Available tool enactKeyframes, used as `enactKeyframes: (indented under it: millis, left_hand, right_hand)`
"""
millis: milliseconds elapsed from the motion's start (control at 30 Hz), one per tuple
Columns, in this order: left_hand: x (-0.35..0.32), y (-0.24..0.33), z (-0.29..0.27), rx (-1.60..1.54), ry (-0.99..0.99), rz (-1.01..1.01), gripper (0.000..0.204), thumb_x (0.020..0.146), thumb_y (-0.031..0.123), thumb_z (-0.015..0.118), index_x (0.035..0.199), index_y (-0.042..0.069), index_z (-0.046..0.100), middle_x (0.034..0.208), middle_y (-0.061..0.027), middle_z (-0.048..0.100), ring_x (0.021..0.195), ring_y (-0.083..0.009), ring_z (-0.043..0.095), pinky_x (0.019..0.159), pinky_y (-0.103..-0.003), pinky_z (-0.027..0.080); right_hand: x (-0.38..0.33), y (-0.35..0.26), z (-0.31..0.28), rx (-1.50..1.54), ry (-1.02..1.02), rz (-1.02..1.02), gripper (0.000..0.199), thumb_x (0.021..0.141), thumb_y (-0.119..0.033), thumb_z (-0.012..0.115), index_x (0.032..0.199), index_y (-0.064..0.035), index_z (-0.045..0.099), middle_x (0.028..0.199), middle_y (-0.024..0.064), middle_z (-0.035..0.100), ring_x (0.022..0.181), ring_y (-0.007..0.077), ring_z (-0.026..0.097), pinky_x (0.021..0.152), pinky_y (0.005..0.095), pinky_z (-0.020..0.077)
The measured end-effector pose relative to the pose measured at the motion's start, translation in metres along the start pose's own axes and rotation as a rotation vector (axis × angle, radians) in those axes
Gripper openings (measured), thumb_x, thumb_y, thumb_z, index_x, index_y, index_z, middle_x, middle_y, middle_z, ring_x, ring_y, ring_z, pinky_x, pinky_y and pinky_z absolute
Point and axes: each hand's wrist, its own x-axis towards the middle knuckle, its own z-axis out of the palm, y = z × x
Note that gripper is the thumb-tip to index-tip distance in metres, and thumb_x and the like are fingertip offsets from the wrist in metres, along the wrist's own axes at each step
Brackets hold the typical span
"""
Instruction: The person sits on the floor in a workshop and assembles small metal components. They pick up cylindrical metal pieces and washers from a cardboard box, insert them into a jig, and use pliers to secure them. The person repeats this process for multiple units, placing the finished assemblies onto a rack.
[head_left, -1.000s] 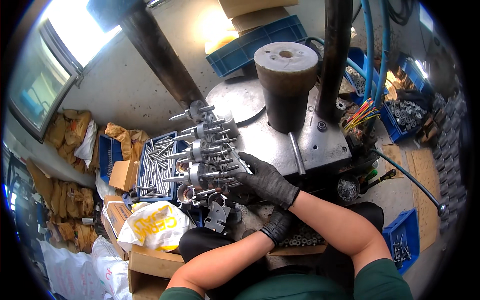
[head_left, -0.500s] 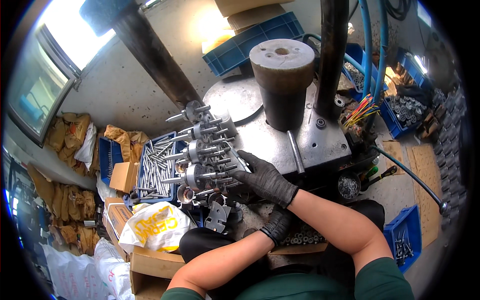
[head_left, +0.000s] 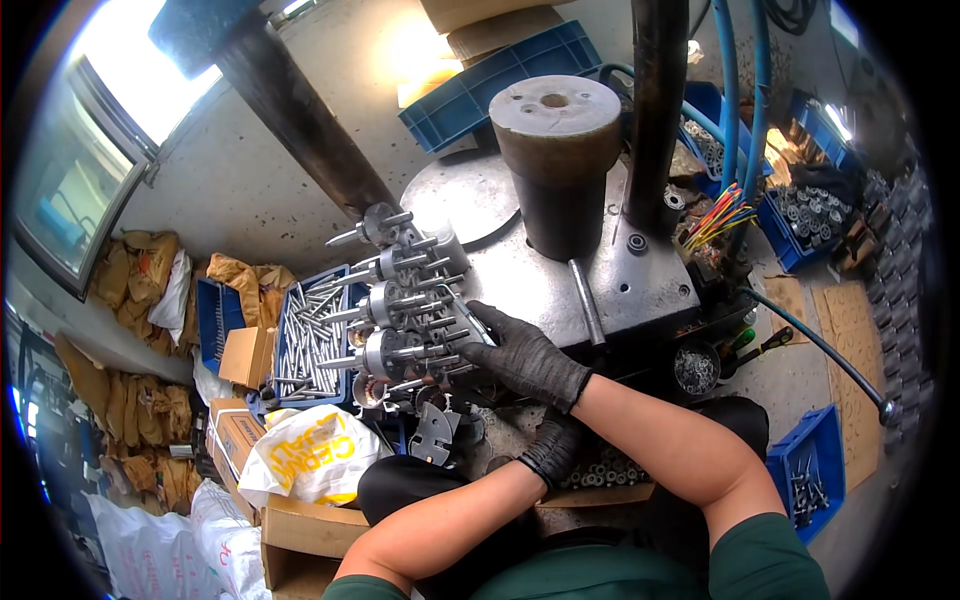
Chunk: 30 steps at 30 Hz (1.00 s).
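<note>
Resting on stack of finned metal parts point(head_left: 400, 300) at left edge of steel machine plate point(head_left: 620, 280): right hand point(head_left: 525, 355), black-gloved, fingers spread and pressing against parts, not clenched. Left hand point(head_left: 553, 448) (also gloved) sits below right wrist, mostly hidden; grip cannot tell. Dark cylinder point(head_left: 555, 160) stands upright on plate behind. Blue crate of long bolts point(head_left: 305, 335) beside stack, off plate's left edge.

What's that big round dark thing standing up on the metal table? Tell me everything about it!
The big cylinder is a thick, upright drum, dark brown on its sides with a paler, dusty flat top that has a small hole in the middle. It looks like heavy, worn metal. It stands on the grey steel plate, beside a dark vertical post. Neither gloved hand touches it.
</note>
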Motion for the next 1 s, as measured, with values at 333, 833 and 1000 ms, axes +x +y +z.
enactKeyframes:
  millis: [333, 833, 1000]
  left_hand:
    - [-0.014, 0.05, 0.005, -0.309, -0.013, -0.237, 0.033, 0.111, 0.022, 0.037, 0.139, 0.007, 0.048, 0.137, -0.0106, 0.056, 0.121, -0.0164, 0.053, 0.103, -0.031, 0.045]
    - [-0.012, 0.047, 0.002, -0.245, 0.012, -0.153, 0.04, 0.108, 0.024, 0.053, 0.141, 0.002, 0.048, 0.141, -0.0115, 0.056, 0.124, -0.0157, 0.053, 0.105, -0.034, 0.046]
    - [-0.009, 0.02, -0.001, 0.196, 0.105, 0.203, 0.035, 0.105, 0.022, 0.055, 0.134, 0.002, 0.053, 0.125, -0.0133, 0.062, 0.111, -0.0181, 0.057, 0.097, -0.031, 0.048]
  right_hand:
    - [-0.003, -0.009, -0.005, -0.056, 0.015, 0.052, 0.075, 0.095, -0.028, 0.07, 0.156, -0.0025, 0.035, 0.142, 0.0252, 0.056, 0.134, 0.0312, 0.054, 0.114, 0.0381, 0.0431]
    - [-0.003, 0.0, -0.002, 0.393, -0.077, 0.02, 0.074, 0.094, -0.03, 0.071, 0.154, -0.0019, 0.038, 0.128, 0.0208, 0.064, 0.112, 0.0272, 0.067, 0.096, 0.0346, 0.0557]
    - [-0.02, -0.046, -0.017, 0.856, -0.379, 0.258, 0.071, 0.093, -0.032, 0.068, 0.151, -0.0046, 0.039, 0.1, 0.0084, 0.066, 0.069, 0.0128, 0.062, 0.06, 0.0249, 0.0535]
